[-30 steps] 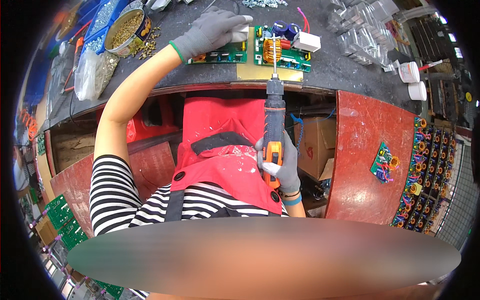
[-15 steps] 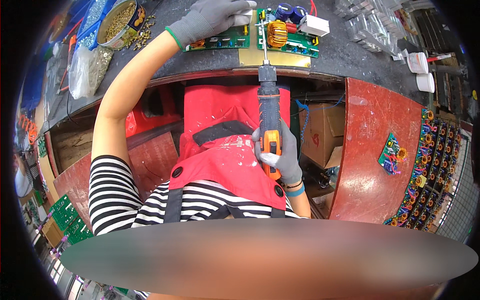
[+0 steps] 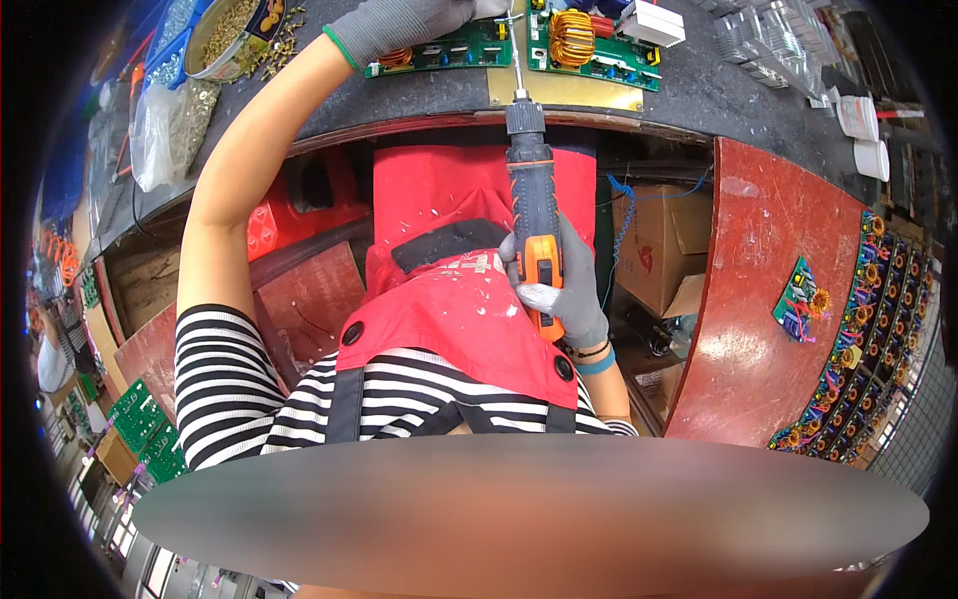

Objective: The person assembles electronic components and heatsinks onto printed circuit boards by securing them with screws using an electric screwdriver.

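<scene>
Firstly, well below and left of the left hand, flat green boards [image 3: 145,427]. Left of the same hand, clear plastic bag [image 3: 158,140]; behind it, blue bins [image 3: 180,45] of small silvery parts; then round tub [image 3: 267,18] of brass-coloured screws, with loose ones just beside it on the dark bench [image 3: 289,110].

Next, left hand [image 3: 407,24], in grey glove with green cuff, extended over a green circuit board [image 3: 454,52] (partly cut off by the upper edge; cannot tell whether grasping anything or merely resting).

Between the hands, power screwdriver [image 3: 536,195], orange and black, pointed away from the body, tip beside the gap between the boards. Right hand [image 3: 576,292], likewise gloved, blue band at wrist, wrapped around the orange grip.

Ahead of the right hand, brass-coloured plate [image 3: 569,92] under the near edge of a second circuit board [image 3: 609,68], with copper coil [image 3: 572,38] and white block [image 3: 654,22]. Just right of that hand, cardboard box [image 3: 654,240]. Farther right, red panel [image 3: 748,329]; ahead of it, finned metal pieces [image 3: 768,40]; on it, small board [image 3: 801,302]; beyond, rows of coil-bearing boards [image 3: 848,369]; forward, white cups [image 3: 870,160].
</scene>
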### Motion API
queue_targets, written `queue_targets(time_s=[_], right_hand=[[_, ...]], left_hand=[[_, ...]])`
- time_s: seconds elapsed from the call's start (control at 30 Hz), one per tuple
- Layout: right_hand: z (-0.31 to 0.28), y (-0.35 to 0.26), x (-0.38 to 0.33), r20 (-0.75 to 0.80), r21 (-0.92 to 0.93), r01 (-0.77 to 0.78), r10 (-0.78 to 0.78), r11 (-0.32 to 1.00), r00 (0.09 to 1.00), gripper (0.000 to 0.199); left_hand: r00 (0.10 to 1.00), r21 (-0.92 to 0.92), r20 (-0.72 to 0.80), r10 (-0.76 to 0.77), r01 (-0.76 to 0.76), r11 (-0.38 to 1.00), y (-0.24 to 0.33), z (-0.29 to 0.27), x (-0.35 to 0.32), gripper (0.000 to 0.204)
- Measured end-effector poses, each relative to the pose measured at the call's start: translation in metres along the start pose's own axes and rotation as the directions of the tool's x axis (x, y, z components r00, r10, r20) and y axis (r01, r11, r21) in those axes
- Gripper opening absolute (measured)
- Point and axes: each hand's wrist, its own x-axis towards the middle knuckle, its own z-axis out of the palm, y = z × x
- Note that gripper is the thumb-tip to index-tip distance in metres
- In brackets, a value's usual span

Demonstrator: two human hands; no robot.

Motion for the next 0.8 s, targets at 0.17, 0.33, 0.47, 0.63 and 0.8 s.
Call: queue_targets(time_s=[0.17,0.33,0.47,0.63,0.8], right_hand=[[-0.002,0.004,0.000,-0.004,0.048,0.023,-0.023,0.999,1.000,0.073],[-0.004,0.006,-0.003,-0.017,0.052,0.019,-0.018,0.998,1.000,0.074],[-0.003,0.004,-0.002,-0.009,0.089,-0.019,0.020,0.996,1.000,0.073],[-0.003,0.010,0.002,-0.018,0.090,0.014,-0.013,0.996,1.000,0.072],[-0.003,0.009,-0.001,-0.038,0.060,0.036,-0.034,0.998,0.999,0.072]], left_hand=[[0.999,-0.012,0.053,0.000,0.000,1.000,0.001,-0.005,-0.001,0.033],[0.995,-0.321,-0.086,0.058,-0.082,0.944,0.004,-0.012,-0.001,0.044],[0.992,0.009,0.082,0.091,-0.092,0.996,0.012,-0.021,0.001,0.059],[0.987,-0.176,-0.116,0.111,-0.130,0.976,0.009,-0.002,-0.001,0.055],[1.000,0.178,0.003,0.009,-0.010,0.984,0.022,-0.001,0.002,0.053]])
